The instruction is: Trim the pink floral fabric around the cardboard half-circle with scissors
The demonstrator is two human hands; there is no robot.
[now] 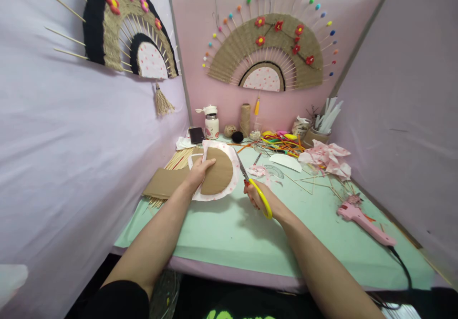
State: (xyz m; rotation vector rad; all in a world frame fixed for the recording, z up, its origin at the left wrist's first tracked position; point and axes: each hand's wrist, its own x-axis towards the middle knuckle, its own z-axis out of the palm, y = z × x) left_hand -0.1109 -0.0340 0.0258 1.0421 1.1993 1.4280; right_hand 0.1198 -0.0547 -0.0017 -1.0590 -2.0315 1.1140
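My left hand (199, 173) grips a brown cardboard half-circle (220, 171) by its straight side, with the thumb on its face. Behind the cardboard lies pink-spotted white fabric (235, 167), which shows as a border around the curved edge. In my right hand (255, 196) is a pair of scissors (262, 198) with yellow handles. Their blades point up and to the left, beside the fabric's right edge; I cannot tell whether they touch it. The cardboard and fabric are held up over the pale green tabletop (222, 233).
A pink glue gun (367, 223) lies at right with its cord over the edge. Crumpled spotted fabric (327, 159), a white half-disc (285, 162), a twine spool (245, 119) and a bottle (212, 124) sit farther back. Brown cardboard (166, 183) rests on sticks at left. Decorated fans (229, 56) hang on the walls.
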